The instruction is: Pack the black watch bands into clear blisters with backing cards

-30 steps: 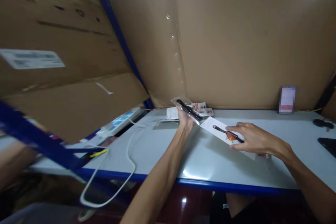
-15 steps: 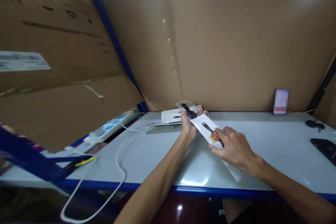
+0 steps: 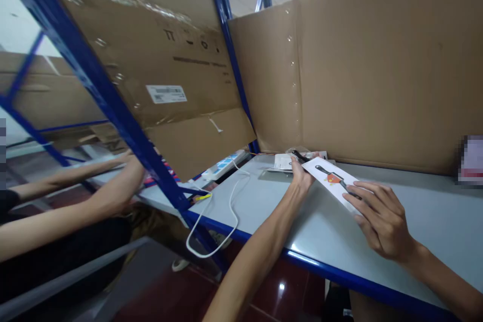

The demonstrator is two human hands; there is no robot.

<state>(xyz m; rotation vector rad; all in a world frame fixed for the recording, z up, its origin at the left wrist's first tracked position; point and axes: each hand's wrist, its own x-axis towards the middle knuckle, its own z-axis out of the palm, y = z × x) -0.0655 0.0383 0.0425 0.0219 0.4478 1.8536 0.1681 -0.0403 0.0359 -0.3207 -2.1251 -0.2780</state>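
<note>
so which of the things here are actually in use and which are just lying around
In hand:
- left hand, holding the clear plastic blister with a black tool
- right hand, on the white printed backing card

Lying about:
- white flat packs by the cardboard wall
- white power strip and its looping white cable
- brown cardboard box with a label
- another person's arms at the next bench

a warehouse packing bench: blue steel racking (image 3: 113, 105), big cardboard cartons (image 3: 377, 70).

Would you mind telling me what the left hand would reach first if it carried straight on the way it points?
Probably the white packets lying just beyond the left hand, then the cardboard wall; depth is hard to judge.
</note>
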